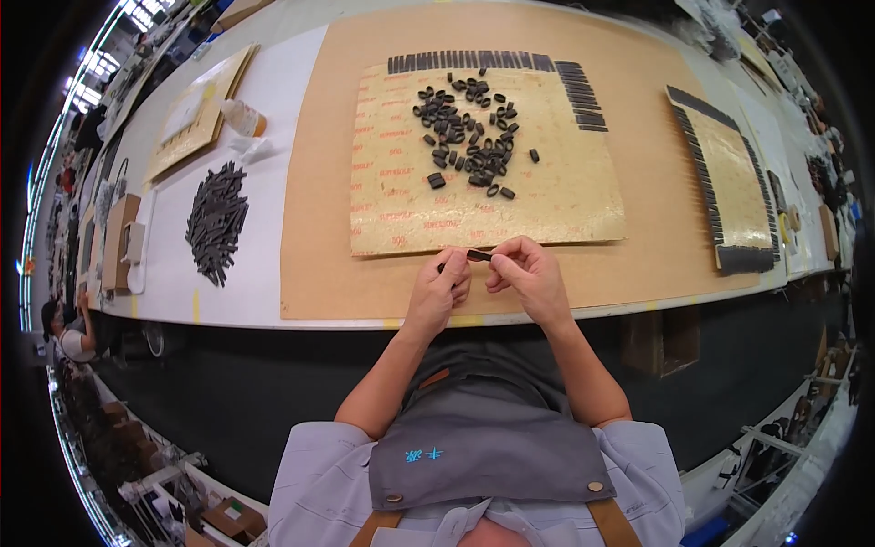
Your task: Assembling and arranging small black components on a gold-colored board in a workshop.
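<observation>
Just off the front edge of a yellowish glossy board (547, 214), both hands are closed on a short black strip (479, 256). My left hand (441, 290) pinches its left end and my right hand (533, 281) its right end. Small black loops (492, 164) lie heaped on the board's middle, with a few scattered around. Flat black strips (469, 60) stand in a close row along the far edge. More such strips (581, 96) run down the upper right edge.
Brown paper (324, 283) covers the table under the board. To the left, loose black strips (217, 223) are piled on the white tabletop, near a bottle (243, 118) and another board (196, 114). At the right lies a board (725, 187) edged with black strips.
</observation>
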### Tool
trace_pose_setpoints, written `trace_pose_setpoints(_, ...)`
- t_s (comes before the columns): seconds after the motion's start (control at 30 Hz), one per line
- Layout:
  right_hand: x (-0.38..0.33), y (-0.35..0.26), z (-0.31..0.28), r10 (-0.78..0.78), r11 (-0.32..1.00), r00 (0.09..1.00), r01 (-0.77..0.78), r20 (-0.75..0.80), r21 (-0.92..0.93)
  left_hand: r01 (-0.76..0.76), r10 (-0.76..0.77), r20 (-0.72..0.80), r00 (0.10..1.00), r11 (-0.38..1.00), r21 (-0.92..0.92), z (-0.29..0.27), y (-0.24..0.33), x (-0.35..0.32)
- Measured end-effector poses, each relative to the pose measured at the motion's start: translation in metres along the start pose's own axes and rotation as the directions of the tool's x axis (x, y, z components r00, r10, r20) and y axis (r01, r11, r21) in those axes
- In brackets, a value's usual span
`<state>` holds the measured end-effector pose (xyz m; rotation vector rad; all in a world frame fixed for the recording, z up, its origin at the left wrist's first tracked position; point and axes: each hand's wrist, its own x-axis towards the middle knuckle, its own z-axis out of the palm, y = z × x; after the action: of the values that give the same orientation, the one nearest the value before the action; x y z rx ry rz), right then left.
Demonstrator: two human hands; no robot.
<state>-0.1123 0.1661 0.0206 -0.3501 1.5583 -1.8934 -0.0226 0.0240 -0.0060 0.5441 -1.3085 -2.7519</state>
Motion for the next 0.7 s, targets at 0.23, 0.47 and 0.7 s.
trace_pose_setpoints(0.23,-0.002,0.013,0.015,0.04,0.984,0.999,-0.033,0.035,-0.176,-0.126,0.201,-0.078,0.977,0.827,0.548,-0.012,-0.004,-0.014)
trace_pose_setpoints(0.47,-0.016,0.012,-0.01,0.123,0.982,0.984,-0.102,0.129,-0.157,-0.138,0.102,0.102,0.99,0.871,0.472,-0.008,0.0,-0.016)
trace_pose_setpoints(0.7,-0.004,0.009,-0.007,0.155,0.985,0.975,-0.139,0.159,-0.106,-0.102,0.055,0.114,0.992,0.882,0.461,-0.011,0.007,-0.014)
